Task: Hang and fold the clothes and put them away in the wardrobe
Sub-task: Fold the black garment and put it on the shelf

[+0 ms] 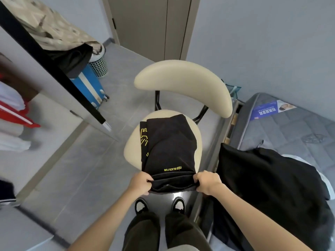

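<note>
1. Both hands gripped the near hem of the black garment (169, 147): left hand (140, 183) pinching its left corner, right hand (207, 182) its right corner.
2. It lay at frame centre on the chair (183, 84), already folded narrow, soft knit with yellow print.
3. Folding looked partway done; a last fold and shelving remained.
4. Dark clothes (268, 182) heaped at the right on the quilted mattress (299, 127) still waited.
5. At the left, the wardrobe (20, 109) held folded red and white pieces.
</note>
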A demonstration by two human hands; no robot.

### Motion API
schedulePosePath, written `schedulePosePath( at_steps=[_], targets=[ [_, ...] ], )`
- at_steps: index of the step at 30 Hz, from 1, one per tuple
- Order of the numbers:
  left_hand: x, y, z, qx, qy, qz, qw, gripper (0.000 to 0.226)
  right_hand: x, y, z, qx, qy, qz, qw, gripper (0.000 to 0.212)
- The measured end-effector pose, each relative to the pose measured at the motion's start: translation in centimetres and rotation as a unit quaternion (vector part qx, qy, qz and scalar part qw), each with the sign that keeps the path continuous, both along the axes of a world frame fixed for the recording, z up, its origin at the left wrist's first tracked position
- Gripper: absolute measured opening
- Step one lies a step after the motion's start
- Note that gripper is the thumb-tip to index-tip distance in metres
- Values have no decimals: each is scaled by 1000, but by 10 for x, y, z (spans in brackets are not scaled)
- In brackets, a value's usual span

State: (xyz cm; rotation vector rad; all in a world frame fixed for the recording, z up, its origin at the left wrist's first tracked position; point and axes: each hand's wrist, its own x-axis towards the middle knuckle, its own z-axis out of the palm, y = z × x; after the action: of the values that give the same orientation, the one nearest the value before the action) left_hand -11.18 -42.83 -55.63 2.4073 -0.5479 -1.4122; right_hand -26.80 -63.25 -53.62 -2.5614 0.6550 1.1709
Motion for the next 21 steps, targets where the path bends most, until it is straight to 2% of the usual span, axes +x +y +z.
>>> schedulePosePath(
  at_steps=[5,8,12,15,21],
  targets=[
    [15,-14,-2,-5,-20,41,999,32,12,-23,-2,63,-27,-55,996,8],
    [30,-28,-6,-23,-32,99,994,33,31,-44,-3,91,-50,-80,991,8],
    [54,-55,-16,-89,-51,217,971,29,60,-67,-18,66,-124,-135,981,24],
    [62,-71,-31,-115,-64,266,955,40,76,-74,-41,58,-180,-213,959,45],
    [54,-66,-89,-59,5,260,964,61,71,-64,-102,140,-137,-346,918,61]
  ],
)
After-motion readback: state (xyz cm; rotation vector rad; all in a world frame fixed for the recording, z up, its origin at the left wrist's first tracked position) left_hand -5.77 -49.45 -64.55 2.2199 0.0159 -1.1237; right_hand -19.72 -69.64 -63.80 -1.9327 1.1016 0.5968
